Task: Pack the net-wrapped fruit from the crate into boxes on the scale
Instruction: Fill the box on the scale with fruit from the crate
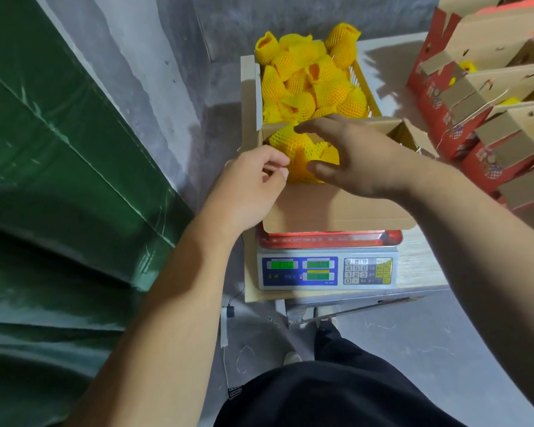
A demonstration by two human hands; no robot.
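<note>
An open cardboard box (336,211) stands on a digital scale (327,271) with green displays. Several fruits in yellow foam net (299,152) lie in the box's far part. Behind it a yellow crate (366,97) is heaped with more net-wrapped fruit (312,81). My right hand (358,158) hovers spread over the fruit in the box, fingers relaxed, thumb near the netting. My left hand (250,183) is at the box's left wall, its fingers curled and pinching at the box edge next to the fruit.
Stacked red-and-brown cartons (490,97) with open flaps stand at the right. A green tarp-covered mass (59,180) fills the left. The scale sits on a low wooden table (423,260). A cable (232,306) hangs at the table's left front. My feet are below it.
</note>
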